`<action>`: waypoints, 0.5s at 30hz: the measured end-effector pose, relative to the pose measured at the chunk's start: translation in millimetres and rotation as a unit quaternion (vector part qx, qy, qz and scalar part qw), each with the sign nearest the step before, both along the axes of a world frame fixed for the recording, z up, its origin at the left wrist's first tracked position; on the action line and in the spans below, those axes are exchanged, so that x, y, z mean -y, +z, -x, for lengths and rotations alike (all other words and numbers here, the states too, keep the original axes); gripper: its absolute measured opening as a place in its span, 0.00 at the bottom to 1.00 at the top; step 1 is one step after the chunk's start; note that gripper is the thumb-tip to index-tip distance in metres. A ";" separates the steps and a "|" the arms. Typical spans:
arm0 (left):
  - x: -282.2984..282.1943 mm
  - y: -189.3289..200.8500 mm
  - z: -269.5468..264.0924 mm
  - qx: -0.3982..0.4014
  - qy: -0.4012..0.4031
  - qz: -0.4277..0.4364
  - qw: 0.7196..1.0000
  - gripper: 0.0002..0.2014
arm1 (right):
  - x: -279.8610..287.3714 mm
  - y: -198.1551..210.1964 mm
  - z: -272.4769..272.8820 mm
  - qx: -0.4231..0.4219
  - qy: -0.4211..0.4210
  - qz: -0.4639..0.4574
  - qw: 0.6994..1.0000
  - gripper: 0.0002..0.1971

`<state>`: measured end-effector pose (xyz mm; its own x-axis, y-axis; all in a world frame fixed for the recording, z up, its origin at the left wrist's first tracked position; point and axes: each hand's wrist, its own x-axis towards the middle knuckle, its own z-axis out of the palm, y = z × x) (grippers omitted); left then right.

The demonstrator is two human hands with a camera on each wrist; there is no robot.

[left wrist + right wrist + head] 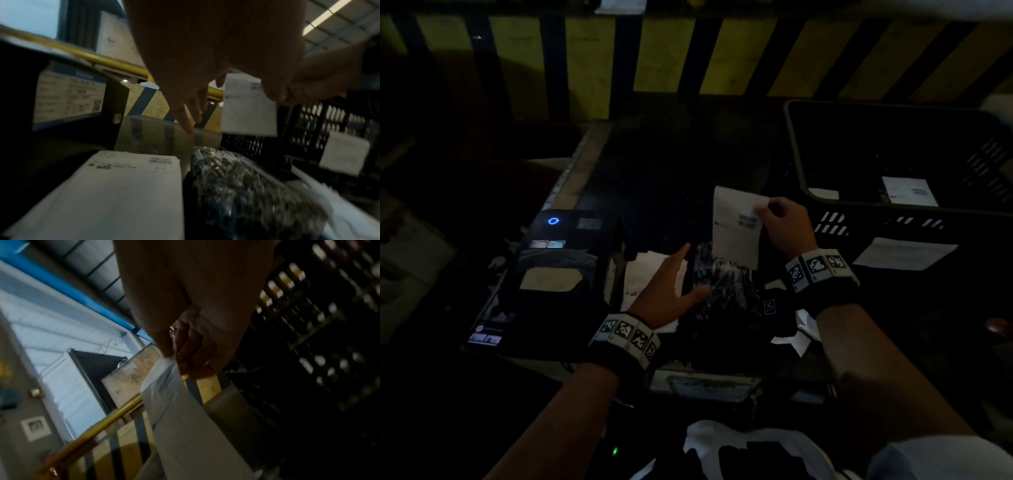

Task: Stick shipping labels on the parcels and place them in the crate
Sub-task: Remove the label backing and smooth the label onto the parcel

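I see my right hand point(786, 228) pinching a white label point(736, 226) above the crinkled parcel point(722, 284); my left hand point(671, 287) lies flat beside it; the black crate point(825, 202) sits right.

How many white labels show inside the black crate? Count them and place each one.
2. One label lies face up near the middle of the crate. A second label peeks out by its near-left wall. The crate's inside is dark, so more may be hidden.

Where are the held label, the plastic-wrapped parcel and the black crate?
held label point(736, 226), head view, middle of the white sheet.
plastic-wrapped parcel point(722, 284), head view, crinkled top face.
black crate point(796, 144), head view, left rim.
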<state>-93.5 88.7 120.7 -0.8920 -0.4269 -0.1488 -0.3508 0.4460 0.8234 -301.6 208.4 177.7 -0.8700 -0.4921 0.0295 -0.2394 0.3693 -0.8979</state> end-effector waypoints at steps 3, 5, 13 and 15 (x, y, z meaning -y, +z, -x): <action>6.6 0.8 9.4 0.004 -0.005 -0.026 1.000 0.44 | -2.6 -6.3 -10.3 0.045 0.032 -0.044 0.998 0.13; 7.9 0.9 16.0 0.011 -0.020 -0.048 0.999 0.39 | -5.1 -13.6 -18.5 0.094 0.040 -0.055 0.993 0.10; 3.5 -18.3 30.1 -0.020 -0.023 -0.143 0.989 0.23 | -12.3 -41.6 -36.0 0.195 -0.034 -0.069 0.978 0.06; 3.5 -18.1 30.9 -0.019 -0.006 -0.105 0.994 0.24 | -13.6 -46.7 -38.2 0.184 -0.039 -0.080 0.979 0.12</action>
<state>-124.3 85.3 102.6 -0.9032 -0.3800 -0.1996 -0.3136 0.2664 0.9114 -263.4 222.0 131.0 -0.8429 -0.3962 -0.3640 0.1234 0.5162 -0.8476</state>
